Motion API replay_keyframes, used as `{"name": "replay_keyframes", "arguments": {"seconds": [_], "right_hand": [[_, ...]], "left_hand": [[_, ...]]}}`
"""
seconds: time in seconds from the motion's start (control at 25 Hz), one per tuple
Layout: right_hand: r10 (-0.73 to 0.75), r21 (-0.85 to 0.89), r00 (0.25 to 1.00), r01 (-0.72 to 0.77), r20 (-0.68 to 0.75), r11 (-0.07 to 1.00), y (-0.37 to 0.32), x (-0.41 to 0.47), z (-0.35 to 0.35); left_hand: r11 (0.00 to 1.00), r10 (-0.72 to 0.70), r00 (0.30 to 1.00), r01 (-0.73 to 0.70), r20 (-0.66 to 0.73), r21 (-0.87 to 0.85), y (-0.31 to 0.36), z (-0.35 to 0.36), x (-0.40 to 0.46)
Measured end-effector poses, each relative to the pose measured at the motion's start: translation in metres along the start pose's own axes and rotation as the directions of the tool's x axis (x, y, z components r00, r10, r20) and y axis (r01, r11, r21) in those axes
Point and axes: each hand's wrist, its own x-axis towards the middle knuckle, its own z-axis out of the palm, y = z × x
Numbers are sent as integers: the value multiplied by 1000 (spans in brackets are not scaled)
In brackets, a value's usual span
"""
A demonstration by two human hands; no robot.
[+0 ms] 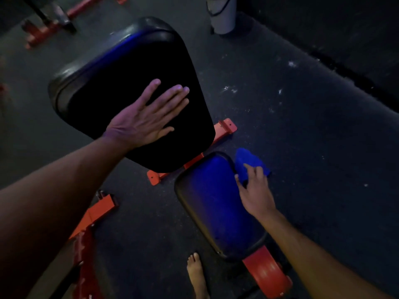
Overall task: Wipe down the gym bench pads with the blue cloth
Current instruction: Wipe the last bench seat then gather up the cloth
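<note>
A large black back pad (121, 67) of the gym bench fills the upper left, tilted upward. My left hand (146, 117) lies flat on its lower part, fingers spread, holding nothing. Below it, the smaller seat pad (216, 208) looks blue in the light. The blue cloth (248, 160) hangs over the seat pad's far right corner. My right hand (254, 190) has its fingers closed on the near edge of the cloth.
The bench's red steel frame (224, 128) shows under the pads, with red feet (101, 210) at the left and a red roller (267, 275) at the seat's near end. A bare foot (196, 272) stands on the dark rubber floor. A grey canister (222, 16) stands at the top.
</note>
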Motion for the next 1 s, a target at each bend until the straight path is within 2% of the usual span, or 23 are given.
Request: {"name": "replay_keyframes", "arguments": {"seconds": [0.08, 0.16, 0.24, 0.36, 0.44, 0.52, 0.56, 0.64, 0.72, 0.76, 0.84, 0.92, 1.0], "right_hand": [[19, -143, 986, 4, 163, 990, 7, 28, 38], [75, -268, 960, 0, 269, 963, 17, 52, 70], [65, -365, 968, 28, 242, 931, 29, 62, 93], [-9, -371, 984, 76, 179, 925, 44, 63, 101], [-43, -328, 980, 106, 195, 939, 54, 66, 98], [-65, -280, 978, 120, 200, 953, 62, 70, 94], [-73, -265, 977, 125, 198, 956, 64, 72, 94], [-79, -254, 980, 124, 181, 959, 65, 72, 98], [-82, -165, 984, 108, 158, 980, 72, 81, 100], [-94, -89, 981, 111, 169, 990, 79, 87, 103], [-132, 146, 973, 105, 192, 984, 93, 97, 102], [-91, 387, 962, -17, 259, 922, 104, 112, 95], [-53, 406, 949, -82, 312, 910, 93, 134, 93]], "left_hand": [[999, 18, 999, -18, -30, 28, 1, 11, -2], [999, 18, 999, -19, -48, -26, 2, 14, 0], [999, 30, 998, -32, -49, -36, 8, 11, 2], [1000, -3, 999, 2, -53, -31, 0, 8, 4], [978, -87, 994, 73, -68, -194, 4, 11, 4], [839, -261, 963, 190, -71, -510, 45, 9, 4], [759, -275, 961, 204, -20, -618, 87, 7, 2], [605, -116, 975, 220, 188, -765, 198, -8, -6], [344, -69, 895, 436, 441, -832, 295, -23, -7], [250, -88, 845, 531, 527, -810, 330, -26, -7], [189, -218, 778, 626, 590, -756, 367, -21, -5], [182, -274, 779, 617, 563, -765, 373, -16, 0], [175, -305, 779, 612, 548, -772, 376, -14, -5]]}}
